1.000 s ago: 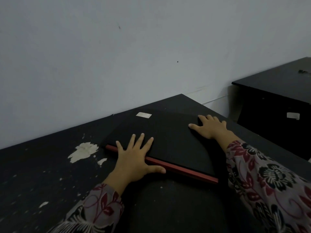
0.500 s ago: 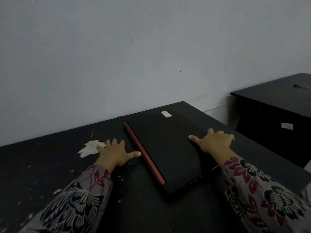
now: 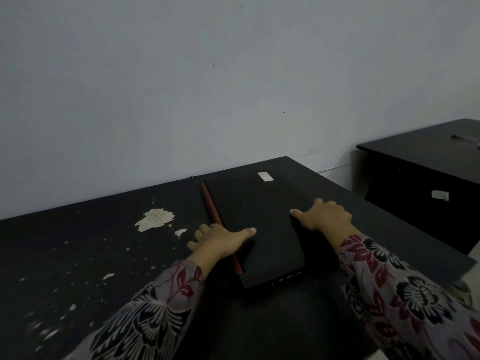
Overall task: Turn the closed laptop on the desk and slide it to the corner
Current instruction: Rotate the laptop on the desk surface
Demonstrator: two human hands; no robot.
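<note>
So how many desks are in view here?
2. The near desk holds the laptop under both hands; a second desk stands to the right by the wall. More may lie outside the frame.

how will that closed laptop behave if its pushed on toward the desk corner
The laptop looks like a flat rigid slab lying flush on the desk, so it should slide, not tip or roll. Both hands press on it, which suggests some weight. The desk's chipped patches may drag a little.
</note>
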